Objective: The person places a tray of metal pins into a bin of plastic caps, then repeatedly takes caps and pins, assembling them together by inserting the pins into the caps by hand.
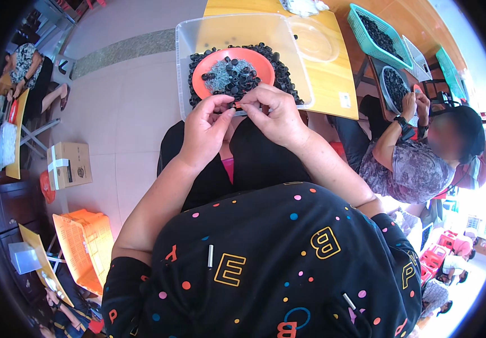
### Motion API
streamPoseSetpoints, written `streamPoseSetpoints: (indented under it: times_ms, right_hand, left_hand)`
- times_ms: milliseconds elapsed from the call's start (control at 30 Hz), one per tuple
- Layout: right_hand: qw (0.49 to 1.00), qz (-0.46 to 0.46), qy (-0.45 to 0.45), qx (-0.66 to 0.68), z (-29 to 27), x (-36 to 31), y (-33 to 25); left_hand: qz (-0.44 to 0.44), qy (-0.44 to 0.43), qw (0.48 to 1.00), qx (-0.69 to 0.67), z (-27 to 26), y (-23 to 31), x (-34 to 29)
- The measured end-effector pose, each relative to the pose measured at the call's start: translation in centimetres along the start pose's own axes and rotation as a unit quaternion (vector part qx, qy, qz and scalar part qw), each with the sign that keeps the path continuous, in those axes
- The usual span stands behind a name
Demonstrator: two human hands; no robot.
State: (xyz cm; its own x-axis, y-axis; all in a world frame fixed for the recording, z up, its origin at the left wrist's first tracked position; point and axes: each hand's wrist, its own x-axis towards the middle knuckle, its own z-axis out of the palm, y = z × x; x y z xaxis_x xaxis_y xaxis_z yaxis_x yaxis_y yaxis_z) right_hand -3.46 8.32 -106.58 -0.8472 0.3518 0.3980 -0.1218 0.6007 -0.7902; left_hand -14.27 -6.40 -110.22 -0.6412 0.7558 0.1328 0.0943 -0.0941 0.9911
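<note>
Ahead at twelve o'clock, your left hand [203,128] and right hand [279,117] curl, fingertips close, at the six-o'clock side of the red bowl [264,66] of black caps [236,89]; I cannot tell whether they grip anything.

Glare blazes white at lower right; left hand [202,132] and right hand [279,118] show bright, clear; the rim curves into black!

dark piece [233,106] at fingertips [247,106] too small to tell, clear tub [237,28] partly hidden, table [333,70] cut off above
</note>
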Motion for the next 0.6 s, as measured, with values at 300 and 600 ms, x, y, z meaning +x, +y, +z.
streamPoseSetpoints:
  times_ms: [300, 600]
  right_hand:
    - [0.975, 0.178, 0.099, 0.093, -1.9, 0.0, 5.4]
    - [0.976, 0.158, 0.104, 0.111, -3.3, 1.5, 6.8]
  left_hand:
    - [-0.158, 0.029, 0.984, -0.075, -3.1, -0.3, 8.4]
    - [-0.105, -0.015, 0.902, 0.419, 1.0, -1.1, 17.1]
